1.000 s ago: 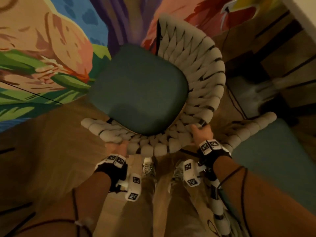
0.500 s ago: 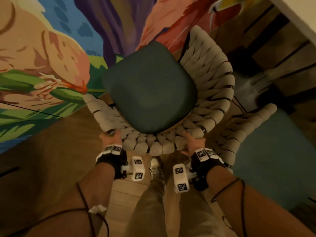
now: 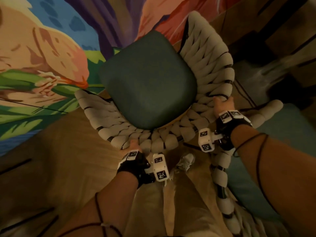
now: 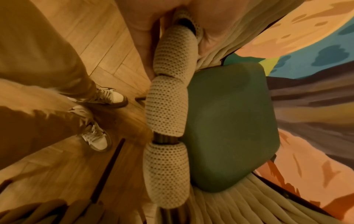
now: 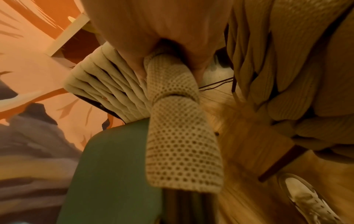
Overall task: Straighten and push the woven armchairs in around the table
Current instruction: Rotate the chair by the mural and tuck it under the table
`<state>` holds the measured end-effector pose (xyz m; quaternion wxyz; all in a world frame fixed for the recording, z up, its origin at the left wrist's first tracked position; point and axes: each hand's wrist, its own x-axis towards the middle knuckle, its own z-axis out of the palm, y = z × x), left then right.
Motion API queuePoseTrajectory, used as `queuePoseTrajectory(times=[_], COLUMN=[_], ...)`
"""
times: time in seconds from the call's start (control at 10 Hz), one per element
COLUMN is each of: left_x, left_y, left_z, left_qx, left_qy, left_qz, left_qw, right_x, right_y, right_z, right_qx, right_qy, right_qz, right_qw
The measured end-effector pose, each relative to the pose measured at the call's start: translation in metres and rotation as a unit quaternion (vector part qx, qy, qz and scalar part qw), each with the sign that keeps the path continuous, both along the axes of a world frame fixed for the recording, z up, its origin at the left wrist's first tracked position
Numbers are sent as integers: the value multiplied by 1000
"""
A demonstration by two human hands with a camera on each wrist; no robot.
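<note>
A woven armchair [image 3: 213,71] with thick cream rope wrapping and a dark green seat cushion [image 3: 148,81] stands in front of me, seen from above. My left hand [image 3: 134,145] grips the wrapped top rail [image 4: 168,106] at the back of the chair, thumb and fingers round it. My right hand [image 3: 222,104] grips the same rail [image 5: 182,136] further round on the right side. A second woven armchair [image 3: 256,117] stands close on the right, its rail touching my right forearm. The table's white edge [image 5: 67,31] shows in the right wrist view.
A colourful patterned rug [image 3: 42,57] lies ahead and left on the wooden floor [image 3: 59,159]. Dark wooden furniture [image 3: 273,31] fills the upper right. A teal cushion [image 3: 282,151] of the second chair lies at the right. My feet in pale trainers [image 4: 99,97] stand just behind the chair.
The armchair has turned, its open front swinging up and right. My right hand has moved up along the rail to the chair's right side; my left hand has shifted toward the middle of the back.
</note>
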<state>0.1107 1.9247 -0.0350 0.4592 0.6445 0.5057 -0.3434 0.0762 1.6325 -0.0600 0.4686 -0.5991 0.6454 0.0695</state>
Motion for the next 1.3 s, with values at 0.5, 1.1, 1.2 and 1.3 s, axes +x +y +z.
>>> queuePoseTrajectory(times=[0.5, 1.1, 1.2, 1.3], left_x=[129, 137, 132, 148], left_y=[25, -16, -27, -25], left_z=[-15, -14, -17, -17], left_qx=[157, 126, 128, 139], left_qy=[-80, -134, -77, -15], left_qz=[-197, -165, -173, -219], left_qw=[965, 969, 974, 966], right_x=[-21, -23, -28, -31], right_y=[77, 61, 30, 35], right_z=[2, -1, -9, -8], right_qx=[35, 7, 1, 3], right_qy=[8, -1, 16, 26], right_qz=[-182, -316, -268, -244], right_qw=[983, 949, 963, 969])
